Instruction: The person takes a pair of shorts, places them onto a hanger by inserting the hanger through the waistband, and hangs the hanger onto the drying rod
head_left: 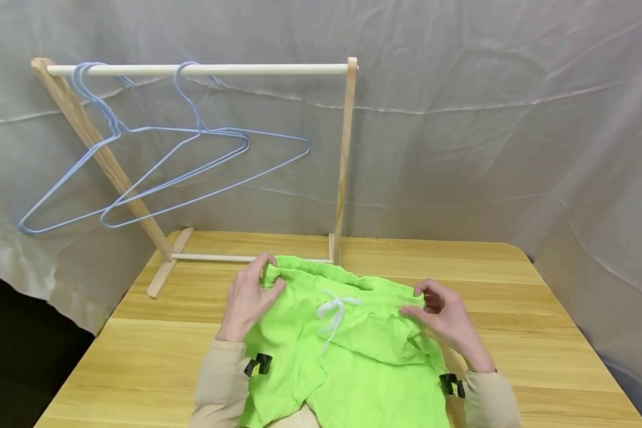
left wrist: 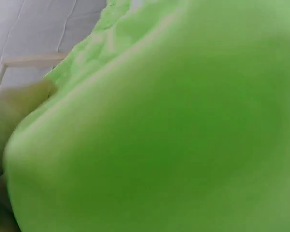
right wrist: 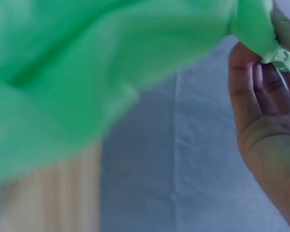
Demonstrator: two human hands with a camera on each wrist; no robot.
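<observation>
Bright green shorts with an elastic waistband and a white drawstring bow hang between both hands, lifted above the table. My left hand pinches the waistband's left end. At the other end, my right hand pinches the waistband between thumb and fingers. In the right wrist view the right hand holds a bunched edge of the green cloth. Green cloth fills most of the left wrist view, hiding much of the left hand.
A wooden rack with a white rail stands at the table's back left. Several blue wire hangers hang from it. Beneath lies a wood-grain table, backed by a grey curtain.
</observation>
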